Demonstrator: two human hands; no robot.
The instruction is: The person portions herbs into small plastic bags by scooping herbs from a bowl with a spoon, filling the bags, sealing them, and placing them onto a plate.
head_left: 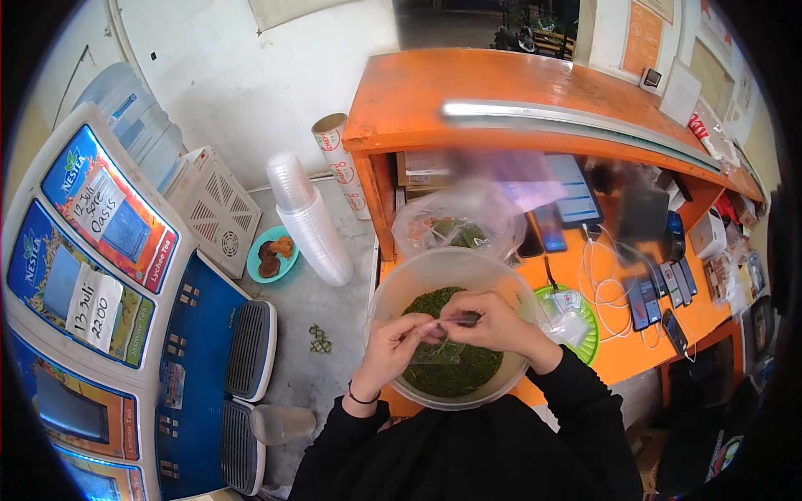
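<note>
A large translucent plastic tub [387, 305] stands in front of me at the edge of the orange counter, with chopped green leaves [455, 380] in it. Above the leaves, my left hand [391, 346] and my right hand [494, 324] meet, fingertips pinched together. Between them hangs a thin clear plastic bag [434, 352], its edge gripped by both hands. The bag's outline is faint against the greens. Just behind the tub sits another clear bag [418, 232] with green and orange food inside.
A green basket [591, 334] with small plastic packets is right of the tub. Phones [643, 301], white cables and a tablet [572, 192] lie on the orange counter [535, 271]. Stacked cups [313, 234], a turquoise plate [288, 271] and a drink dispenser [188, 334] are left.
</note>
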